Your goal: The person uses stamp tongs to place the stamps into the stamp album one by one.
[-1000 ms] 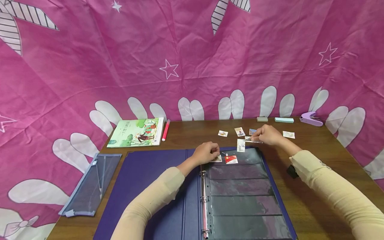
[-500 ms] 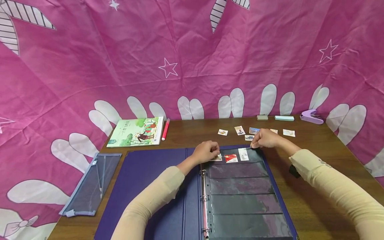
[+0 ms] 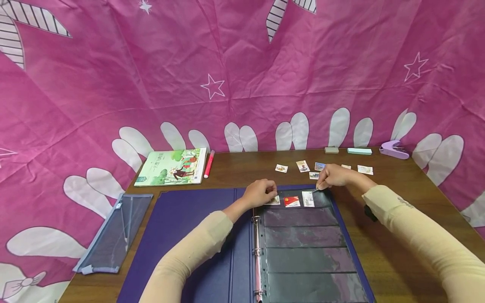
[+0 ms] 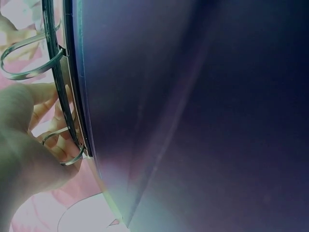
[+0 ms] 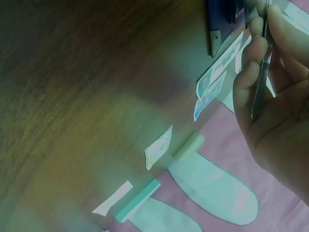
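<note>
A blue ring-binder stamp album [image 3: 197, 235] lies spread out, with a black pocket page [image 3: 303, 235] on its right side. At that page's top-left corner my left hand [image 3: 260, 192] pinches the page with bent fingers, partly covering a stamp [image 3: 274, 200]. A red stamp [image 3: 291, 201] and a pale stamp [image 3: 308, 199] sit beside it in the top strip. My right hand [image 3: 332, 176] holds metal tweezers [image 5: 260, 87], whose tips reach the pale stamp's upper right edge. Whether the tips grip it is too small to tell.
Several loose stamps [image 3: 302, 166] lie behind the album. An eraser [image 3: 331, 150], a light-blue bar [image 3: 359, 151] and a purple hole punch [image 3: 394, 150] line the back edge. At left are a picture book [image 3: 172, 167], a red marker [image 3: 209, 164] and a mesh zip pouch [image 3: 115, 233].
The pale stamp has moved from above the page's top edge down into the top strip, right of the red stamp. My right hand came nearer with the tweezers; my left hand stayed put.
</note>
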{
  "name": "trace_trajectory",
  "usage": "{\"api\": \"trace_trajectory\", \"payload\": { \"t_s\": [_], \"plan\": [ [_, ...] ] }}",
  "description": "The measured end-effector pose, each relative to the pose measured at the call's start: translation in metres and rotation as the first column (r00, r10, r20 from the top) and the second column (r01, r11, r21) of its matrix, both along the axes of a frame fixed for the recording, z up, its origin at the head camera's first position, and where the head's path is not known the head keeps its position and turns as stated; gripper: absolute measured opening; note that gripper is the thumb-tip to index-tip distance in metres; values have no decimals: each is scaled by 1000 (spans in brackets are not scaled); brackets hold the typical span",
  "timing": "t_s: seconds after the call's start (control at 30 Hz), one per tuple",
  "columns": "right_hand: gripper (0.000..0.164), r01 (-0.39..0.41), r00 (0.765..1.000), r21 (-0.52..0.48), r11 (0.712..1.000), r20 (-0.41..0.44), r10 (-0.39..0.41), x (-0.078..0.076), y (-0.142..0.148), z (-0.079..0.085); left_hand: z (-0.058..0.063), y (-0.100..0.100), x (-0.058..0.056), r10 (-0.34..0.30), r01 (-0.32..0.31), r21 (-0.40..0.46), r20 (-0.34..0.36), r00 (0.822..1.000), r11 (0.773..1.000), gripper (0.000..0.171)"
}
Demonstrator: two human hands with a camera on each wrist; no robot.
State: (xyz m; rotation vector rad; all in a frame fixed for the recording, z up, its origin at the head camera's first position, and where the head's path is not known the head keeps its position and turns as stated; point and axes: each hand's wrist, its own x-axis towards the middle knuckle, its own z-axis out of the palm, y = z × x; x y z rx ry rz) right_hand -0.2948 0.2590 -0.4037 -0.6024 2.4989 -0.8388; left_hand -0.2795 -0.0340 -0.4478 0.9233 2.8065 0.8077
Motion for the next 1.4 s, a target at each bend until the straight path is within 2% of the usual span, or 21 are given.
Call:
{"api": "trace_trajectory", "payload": {
  "t_s": [0.23,0.53,0.8,0.93,1.07,1.27,1.4],
  "plan": [
    [17,-9,1000,-24,1000,26,10,-3,-1,-1,2,0,-1,-1,1,4,-6,1000,1000,7],
    [17,-19,1000,-46,999,0,19,-5,3,-3,5,-1,-1,4,-4,4,-11,1000,1000,7],
    [19,26,999,-99,995,-20,-28,-4,10,-14,0,-3,0,1,-2,-37,-24,1000,999,7],
    [19,59,995,-113,992,-70,-67,-4,10,-17,-1,-3,-1,-8,7,-44,-20,1000,999,9],
    [19,107,977,-89,990,-175,-122,-6,5,-19,-2,-3,-2,-6,5,-52,-12,1000,999,10],
    [19,187,920,-66,980,-338,-198,-8,-14,-19,-1,-2,0,-11,9,-75,-24,1000,997,12],
    [23,265,909,-74,961,-314,-275,-12,-29,-19,1,-1,1,-18,15,-87,-38,999,996,13]
  ]
}}
